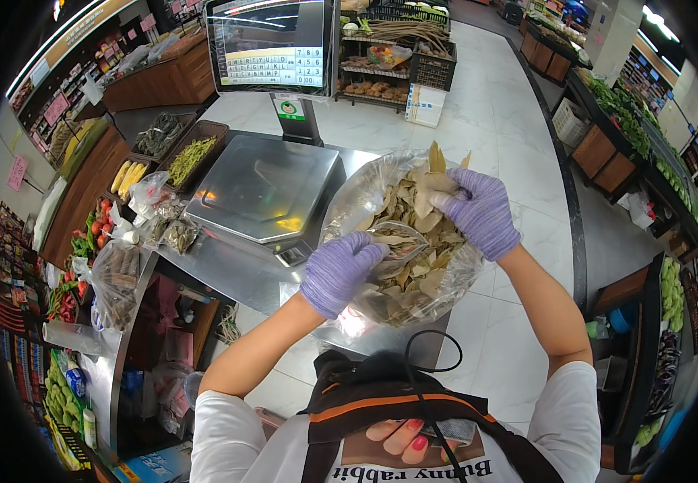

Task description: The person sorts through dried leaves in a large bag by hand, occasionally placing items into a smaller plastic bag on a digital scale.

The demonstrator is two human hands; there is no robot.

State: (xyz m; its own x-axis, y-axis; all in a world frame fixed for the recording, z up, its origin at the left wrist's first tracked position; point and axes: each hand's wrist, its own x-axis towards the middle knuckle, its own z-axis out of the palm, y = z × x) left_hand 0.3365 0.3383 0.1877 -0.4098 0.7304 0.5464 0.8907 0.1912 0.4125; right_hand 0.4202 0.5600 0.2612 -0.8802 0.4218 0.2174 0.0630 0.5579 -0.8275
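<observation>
A large clear plastic bag (pixel 349 202) full of dried bay leaves (pixel 406 202) stands open at the right end of the steel counter. My left hand (pixel 343 275), in a purple knitted glove, grips the edge of a small clear bag (pixel 406 238) that holds some leaves and lies over the big bag's mouth. My right hand (pixel 482 211), in a matching glove, pinches a bunch of dried leaves (pixel 436 181) above the heap. Its fingertips are partly hidden by the leaves.
Left of the big bag is a weighing scale (pixel 264 184) with a touch screen (pixel 270 51) on a post. Small packed bags (pixel 180 234) lie by the scale's left edge. Further left are a basket of green pods (pixel 192 160), tomatoes (pixel 101 220) and a plastic film roll (pixel 71 337).
</observation>
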